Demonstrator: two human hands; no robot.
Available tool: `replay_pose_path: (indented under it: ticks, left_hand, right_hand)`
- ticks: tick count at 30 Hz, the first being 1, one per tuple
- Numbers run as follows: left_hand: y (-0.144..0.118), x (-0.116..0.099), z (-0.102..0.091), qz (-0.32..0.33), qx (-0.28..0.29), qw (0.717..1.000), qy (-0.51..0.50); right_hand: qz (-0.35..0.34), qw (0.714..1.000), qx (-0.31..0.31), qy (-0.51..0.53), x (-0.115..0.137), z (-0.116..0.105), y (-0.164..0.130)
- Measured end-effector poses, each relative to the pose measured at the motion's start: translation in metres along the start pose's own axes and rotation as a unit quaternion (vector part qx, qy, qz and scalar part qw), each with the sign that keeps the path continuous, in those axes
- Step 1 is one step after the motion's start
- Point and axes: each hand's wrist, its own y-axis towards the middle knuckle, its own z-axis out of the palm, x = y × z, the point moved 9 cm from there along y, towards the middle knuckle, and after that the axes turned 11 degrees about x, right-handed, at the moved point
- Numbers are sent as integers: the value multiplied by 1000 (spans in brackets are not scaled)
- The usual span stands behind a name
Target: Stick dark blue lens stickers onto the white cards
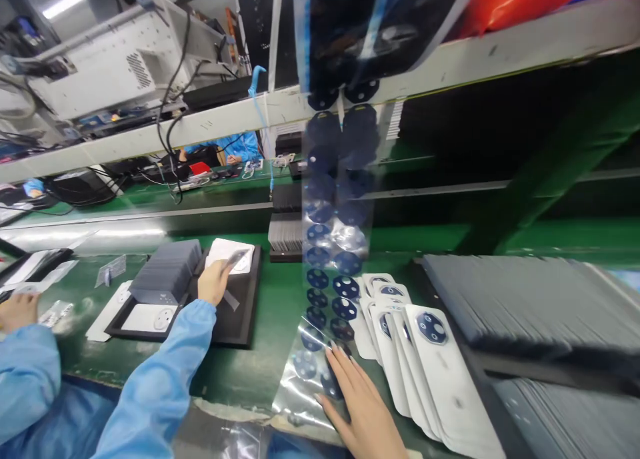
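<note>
My right hand [363, 406] lies palm down, fingers spread, on the lower end of a clear film strip [330, 246] that carries two columns of dark blue round stickers. The strip rises from the green table [280, 299] toward the camera and past the upper shelf. Just right of my hand is a fanned row of white phone back covers [440, 372], each with a dark blue round camera ring. My left hand is out of view.
A co-worker in blue sleeves at the left has one hand [214, 282] on a white cover in a black tray [240, 312] beside a grey stack [167, 272]. Grey stacked sheets [525, 299] fill the right. A shelf beam [450, 59] runs overhead.
</note>
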Motion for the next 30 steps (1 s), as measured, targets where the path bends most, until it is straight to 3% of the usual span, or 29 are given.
replay_pose_path:
  ticks: [3, 6, 9, 12, 15, 20, 24, 26, 28, 30]
  left_hand:
    - [-38, -32, 2, -26, 39, 994, -102]
    - [-92, -70, 23, -43, 151, 965, -210]
    - [-162, -101, 70, -118, 339, 836, -415]
    - [-219, -125, 104, -147, 429, 712, -536]
    - [-248, -131, 125, -154, 436, 651, -602]
    - [-260, -120, 140, -182, 383, 638, -643]
    - [-259, -128, 136, -166, 376, 599, -687]
    - [-254, -144, 126, -119, 366, 558, -735]
    - [-252, -160, 116, -73, 357, 508, -781]
    - [-252, -173, 111, -51, 353, 476, -804]
  right_hand:
    - [-1, 1000, -1, 23, 3, -3, -1]
    - [-1, 999, 12, 44, 5, -4, -7]
    - [2, 998, 15, 60, 7, -8, -18]
    - [9, 995, 12, 94, 7, -14, -25]
    - [27, 991, 8, 131, 3, -21, -23]
    - [156, 950, -36, 269, -36, -33, -10]
    - [243, 923, -108, 279, -57, -58, -12]
    - [230, 928, -164, 242, -47, -78, -15]
    - [159, 950, -206, 174, -20, -97, -17]
    - [83, 971, -201, 100, 12, -101, -19]
